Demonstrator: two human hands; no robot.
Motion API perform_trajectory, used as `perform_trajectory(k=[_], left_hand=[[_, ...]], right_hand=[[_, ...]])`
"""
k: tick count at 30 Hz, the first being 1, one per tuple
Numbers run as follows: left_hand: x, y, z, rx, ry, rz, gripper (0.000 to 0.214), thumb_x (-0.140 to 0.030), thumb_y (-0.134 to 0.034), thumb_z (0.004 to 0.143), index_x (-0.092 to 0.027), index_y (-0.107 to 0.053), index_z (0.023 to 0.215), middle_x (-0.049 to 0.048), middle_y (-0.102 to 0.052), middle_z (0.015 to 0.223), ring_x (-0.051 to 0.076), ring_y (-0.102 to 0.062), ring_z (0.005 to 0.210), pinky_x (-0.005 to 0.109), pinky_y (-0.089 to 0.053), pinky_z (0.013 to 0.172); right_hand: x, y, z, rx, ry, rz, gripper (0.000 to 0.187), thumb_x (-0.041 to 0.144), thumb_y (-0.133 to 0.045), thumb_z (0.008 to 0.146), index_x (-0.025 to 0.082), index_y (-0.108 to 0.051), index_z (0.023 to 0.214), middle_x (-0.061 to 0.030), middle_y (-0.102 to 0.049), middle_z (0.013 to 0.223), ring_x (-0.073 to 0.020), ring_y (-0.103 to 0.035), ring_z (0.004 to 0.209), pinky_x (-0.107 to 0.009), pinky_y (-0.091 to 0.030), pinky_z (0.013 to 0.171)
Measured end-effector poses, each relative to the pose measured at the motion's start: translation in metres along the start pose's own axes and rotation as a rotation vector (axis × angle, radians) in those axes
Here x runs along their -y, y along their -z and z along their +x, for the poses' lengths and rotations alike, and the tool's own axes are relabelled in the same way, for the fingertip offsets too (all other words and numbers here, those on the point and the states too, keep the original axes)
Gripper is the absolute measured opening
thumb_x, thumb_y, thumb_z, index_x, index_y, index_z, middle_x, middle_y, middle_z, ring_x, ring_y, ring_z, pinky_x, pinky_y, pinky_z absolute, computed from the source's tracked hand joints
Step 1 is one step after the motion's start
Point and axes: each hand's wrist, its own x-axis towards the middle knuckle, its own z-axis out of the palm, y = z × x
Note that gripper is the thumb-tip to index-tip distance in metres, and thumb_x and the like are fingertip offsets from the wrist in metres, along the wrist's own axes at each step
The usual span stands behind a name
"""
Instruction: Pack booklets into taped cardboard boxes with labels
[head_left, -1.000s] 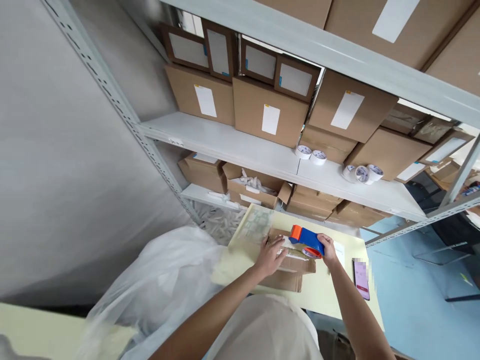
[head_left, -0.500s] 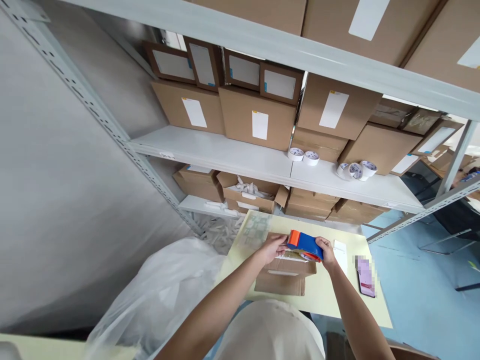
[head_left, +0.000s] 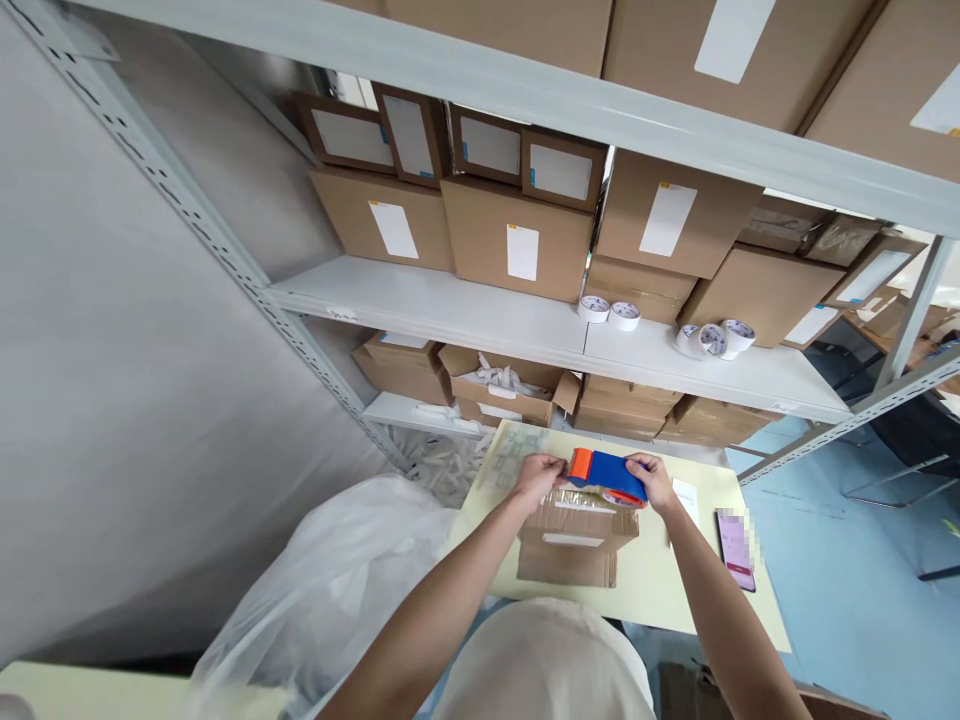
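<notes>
Just above the far side of the carton (head_left: 574, 542), the right hand (head_left: 651, 482) grips one end of a tape dispenser (head_left: 609, 472), smooth blue with an orange end and an orange-red roll side. The left hand (head_left: 541, 475) has its fingers bunched at the orange end; whether they pinch anything is too small to tell. The carton is brown cardboard, creased, with glossy tape along its top, a pale strip on its face and a flat flap towards the person. Beneath it lies a smooth, pale yellow table (head_left: 637, 600). Right of the carton are white paper (head_left: 686, 500) and a phone (head_left: 736, 550), its screen partly pixelated; left, filmy, crumpled plastic (head_left: 337, 570). Beyond the carton, a grey metal shelf (head_left: 510, 305) carries ring-shaped tape rolls (head_left: 624, 316) with dark print and boxes (head_left: 517, 235) bearing white labels, all unreadable.
</notes>
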Motion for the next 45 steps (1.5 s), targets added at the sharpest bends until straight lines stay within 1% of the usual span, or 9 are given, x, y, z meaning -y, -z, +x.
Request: perform_trajectory(k=[7,12,18,23,26,30,39,41,45], left_hand=[[-0.001,0.076,0.007,-0.142,-0.044,0.041,0.018,-0.026,-0.079,0.065,-0.015,-0.065,0.064,0.0024,-0.069,0.06,0.014,-0.068,0.058,0.025,-0.054,0.061],[0.025,0.096,0.011,-0.15,-0.035,0.143,0.02,-0.029,-0.079,0.064,-0.015,-0.064,0.062,0.0033,-0.069,0.06,0.017,-0.069,0.06,0.027,-0.054,0.062],[0.062,0.087,0.02,-0.181,-0.065,0.331,0.021,-0.031,-0.07,0.068,-0.019,-0.06,0.054,0.0014,-0.066,0.055,0.02,-0.07,0.064,0.028,-0.052,0.065],[0.082,0.066,0.019,-0.21,-0.156,0.449,0.017,-0.029,-0.064,0.071,-0.02,-0.063,0.057,0.0058,-0.072,0.07,0.026,-0.07,0.09,0.034,-0.051,0.082],[0.083,0.06,0.019,-0.247,-0.188,0.463,0.014,-0.029,-0.067,0.071,-0.017,-0.069,0.077,0.0129,-0.074,0.096,0.033,-0.062,0.114,0.041,-0.045,0.097],[0.081,0.059,0.018,-0.28,-0.216,0.423,0.045,-0.039,-0.067,0.075,-0.015,-0.065,0.112,0.0159,-0.062,0.131,0.031,-0.044,0.136,0.043,-0.033,0.111],[0.098,0.048,0.007,0.087,-0.143,0.421,0.082,-0.074,-0.034,0.084,-0.014,-0.047,0.139,0.0185,-0.042,0.15,0.03,-0.032,0.143,0.042,-0.029,0.115],[0.085,0.05,0.003,0.078,-0.234,0.549,0.094,-0.076,-0.046,0.077,-0.013,-0.037,0.145,0.0205,-0.029,0.156,0.035,-0.018,0.147,0.047,-0.021,0.117],[0.046,0.032,0.0,0.241,-0.743,1.131,0.135,-0.075,-0.071,0.048,-0.006,-0.019,0.151,0.0271,-0.009,0.159,0.044,0.0,0.147,0.061,-0.002,0.115]], right_hand=[[0.007,0.042,0.003,0.012,0.027,-0.201,0.047,0.065,-0.074,0.059,0.019,-0.072,0.065,-0.0058,-0.071,0.066,-0.0201,-0.061,0.058,-0.033,-0.051,0.056],[-0.006,0.044,0.002,0.045,-0.01,-0.301,0.047,0.065,-0.073,0.059,0.018,-0.073,0.065,-0.0065,-0.072,0.068,-0.0212,-0.063,0.06,-0.033,-0.052,0.059],[-0.023,0.032,-0.001,0.041,-0.023,-0.349,0.05,0.067,-0.07,0.06,0.018,-0.073,0.066,-0.0072,-0.072,0.068,-0.0221,-0.065,0.061,-0.033,-0.053,0.06],[-0.023,0.028,-0.007,0.015,-0.015,-0.361,0.05,0.067,-0.07,0.06,0.018,-0.073,0.067,-0.0071,-0.072,0.068,-0.0215,-0.064,0.059,-0.033,-0.052,0.059],[-0.021,0.026,-0.009,-0.001,-0.01,-0.345,0.048,0.066,-0.072,0.059,0.018,-0.073,0.066,-0.0063,-0.072,0.066,-0.0214,-0.063,0.058,-0.033,-0.052,0.058],[-0.021,0.026,-0.011,-0.021,-0.007,-0.32,0.044,0.063,-0.074,0.057,0.019,-0.072,0.063,-0.0049,-0.07,0.061,-0.0213,-0.062,0.056,-0.034,-0.051,0.057],[-0.018,0.026,-0.015,-0.026,-0.027,-0.313,0.04,0.059,-0.072,0.062,0.019,-0.072,0.064,-0.0042,-0.07,0.063,-0.0201,-0.062,0.058,-0.032,-0.051,0.058],[-0.017,0.026,-0.014,-0.033,-0.038,-0.294,0.041,0.059,-0.072,0.06,0.019,-0.072,0.064,-0.0046,-0.07,0.064,-0.0203,-0.062,0.058,-0.033,-0.051,0.059],[-0.017,0.028,-0.015,-0.039,-0.055,-0.3,0.045,0.063,-0.071,0.058,0.019,-0.071,0.065,-0.0043,-0.069,0.063,-0.0199,-0.06,0.057,-0.032,-0.05,0.057]])
